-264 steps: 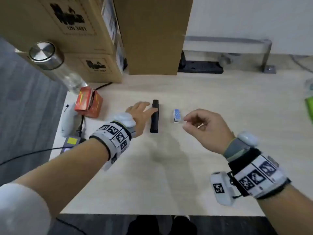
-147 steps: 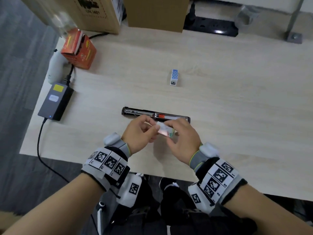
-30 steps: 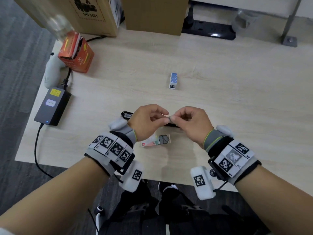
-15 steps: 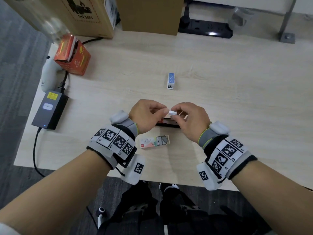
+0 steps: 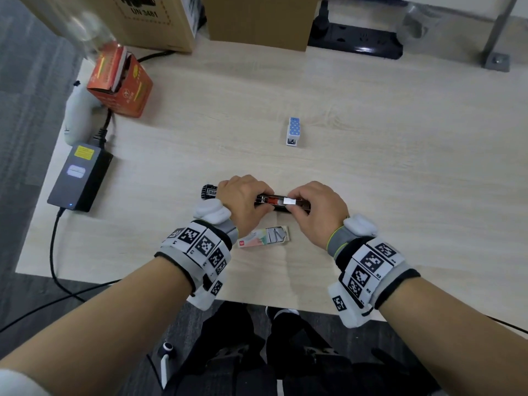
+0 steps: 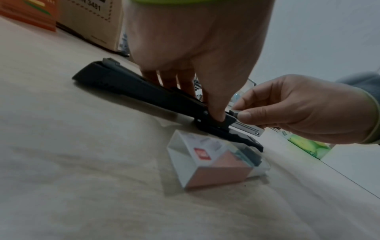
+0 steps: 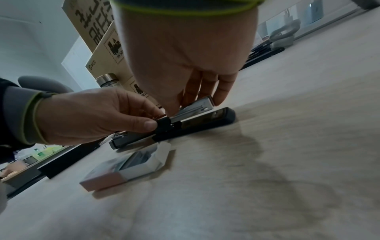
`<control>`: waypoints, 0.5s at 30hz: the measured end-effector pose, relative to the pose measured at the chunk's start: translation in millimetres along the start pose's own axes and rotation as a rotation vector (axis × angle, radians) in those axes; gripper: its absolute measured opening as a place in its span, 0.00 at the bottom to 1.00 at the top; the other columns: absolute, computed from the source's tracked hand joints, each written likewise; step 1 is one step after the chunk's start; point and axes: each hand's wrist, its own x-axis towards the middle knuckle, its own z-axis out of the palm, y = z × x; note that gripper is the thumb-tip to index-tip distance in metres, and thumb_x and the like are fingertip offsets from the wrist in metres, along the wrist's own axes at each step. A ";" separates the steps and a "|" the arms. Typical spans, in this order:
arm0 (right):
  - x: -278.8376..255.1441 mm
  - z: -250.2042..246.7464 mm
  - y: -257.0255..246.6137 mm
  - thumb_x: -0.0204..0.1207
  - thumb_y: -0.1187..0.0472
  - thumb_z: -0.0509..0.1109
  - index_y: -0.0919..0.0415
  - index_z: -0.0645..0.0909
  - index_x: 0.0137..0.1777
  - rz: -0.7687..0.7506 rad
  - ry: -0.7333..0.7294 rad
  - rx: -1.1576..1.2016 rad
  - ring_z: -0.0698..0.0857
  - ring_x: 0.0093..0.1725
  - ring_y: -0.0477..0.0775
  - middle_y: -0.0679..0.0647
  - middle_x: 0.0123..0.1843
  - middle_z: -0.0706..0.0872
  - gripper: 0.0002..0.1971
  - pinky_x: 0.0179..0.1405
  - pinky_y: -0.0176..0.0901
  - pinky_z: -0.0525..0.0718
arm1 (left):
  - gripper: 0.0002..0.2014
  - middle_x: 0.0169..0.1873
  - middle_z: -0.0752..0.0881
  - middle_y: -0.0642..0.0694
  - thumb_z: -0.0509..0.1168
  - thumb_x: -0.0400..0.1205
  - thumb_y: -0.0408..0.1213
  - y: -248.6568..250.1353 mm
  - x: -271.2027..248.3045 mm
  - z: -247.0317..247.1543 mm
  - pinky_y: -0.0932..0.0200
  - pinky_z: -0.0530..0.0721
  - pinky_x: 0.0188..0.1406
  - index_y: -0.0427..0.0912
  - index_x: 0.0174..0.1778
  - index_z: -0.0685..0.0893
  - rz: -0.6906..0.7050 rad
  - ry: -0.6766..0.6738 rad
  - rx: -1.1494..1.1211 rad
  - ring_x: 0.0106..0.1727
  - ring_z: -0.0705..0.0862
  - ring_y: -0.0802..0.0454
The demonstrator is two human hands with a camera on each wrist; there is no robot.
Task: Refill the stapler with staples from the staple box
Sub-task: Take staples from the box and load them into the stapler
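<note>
The black stapler (image 5: 210, 192) lies opened flat on the table, its metal channel (image 7: 197, 105) facing up. My left hand (image 5: 258, 202) grips the stapler at its hinge, thumb on the near side, fingers on the far side (image 6: 197, 100). My right hand (image 5: 294, 205) pinches a short silver staple strip (image 5: 290, 202) and holds it on the channel (image 6: 238, 112). The staple box (image 5: 265, 237) lies open on the table just in front of the stapler, with several strips inside (image 6: 211, 162) (image 7: 127, 167).
A small blue dotted box (image 5: 293, 131) stands behind the stapler. An orange carton (image 5: 120, 81), a grey power adapter (image 5: 80, 178) and its cable sit at the left. Cardboard boxes (image 5: 251, 21) and a power strip (image 5: 357, 41) line the back. The table's front edge is close.
Both hands came down onto the stapler. The left hand let go of the staple strip and took hold of the stapler, while the right hand brought the strip onto the channel.
</note>
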 end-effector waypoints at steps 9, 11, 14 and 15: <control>-0.3 3.7 -3.5 0.71 0.61 0.74 0.53 0.86 0.45 -0.035 0.017 0.018 0.82 0.40 0.54 0.49 0.41 0.85 0.04 0.38 0.44 0.78 | 0.09 0.43 0.86 0.53 0.71 0.72 0.48 -7.3 -2.5 0.8 0.45 0.77 0.52 0.57 0.48 0.87 -0.012 0.031 -0.053 0.45 0.81 0.49; 1.9 6.1 -5.6 0.69 0.61 0.75 0.53 0.86 0.46 -0.024 0.005 0.020 0.83 0.41 0.54 0.49 0.41 0.85 0.06 0.40 0.43 0.77 | 0.09 0.43 0.86 0.53 0.71 0.72 0.48 -10.6 -3.3 -0.8 0.46 0.76 0.52 0.57 0.48 0.87 -0.021 0.041 -0.054 0.45 0.81 0.48; 4.6 10.1 -9.1 0.68 0.60 0.77 0.53 0.87 0.51 0.014 -0.018 0.029 0.83 0.46 0.55 0.50 0.45 0.86 0.11 0.46 0.45 0.78 | 0.10 0.44 0.86 0.52 0.72 0.73 0.48 -12.9 -4.5 -3.5 0.49 0.72 0.53 0.56 0.49 0.87 -0.031 0.052 -0.047 0.47 0.81 0.48; 4.9 11.2 -9.8 0.68 0.59 0.77 0.53 0.86 0.54 0.022 -0.027 0.025 0.82 0.49 0.55 0.51 0.47 0.86 0.13 0.48 0.45 0.78 | 0.10 0.44 0.86 0.52 0.72 0.73 0.48 -13.1 -4.7 -4.2 0.50 0.71 0.53 0.56 0.49 0.87 -0.031 0.056 -0.046 0.48 0.80 0.48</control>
